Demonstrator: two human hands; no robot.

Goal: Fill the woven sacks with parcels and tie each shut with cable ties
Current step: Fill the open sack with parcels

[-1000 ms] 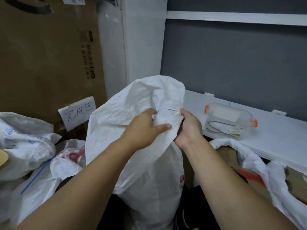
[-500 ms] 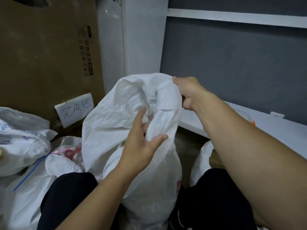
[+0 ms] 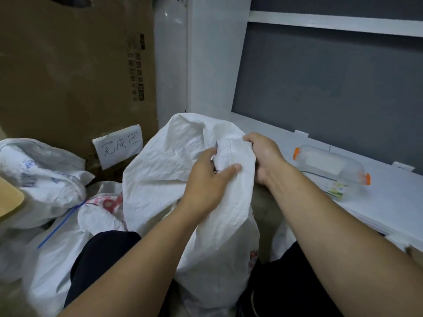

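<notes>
Right hand [image 3: 263,156] back on sack [image 3: 164,179]

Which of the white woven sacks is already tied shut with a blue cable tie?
The white woven sack with blue print at far left; a blue cable tie cinches its neck. The plain white woven sack in the middle is only gripped by both hands.

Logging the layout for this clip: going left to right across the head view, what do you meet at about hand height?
Tied sacks with a blue cable tie → handwritten paper sign → left hand gripping the white woven sack → right hand on the sack's gathered neck → clear plastic container with orange clips on the white shelf.
</notes>
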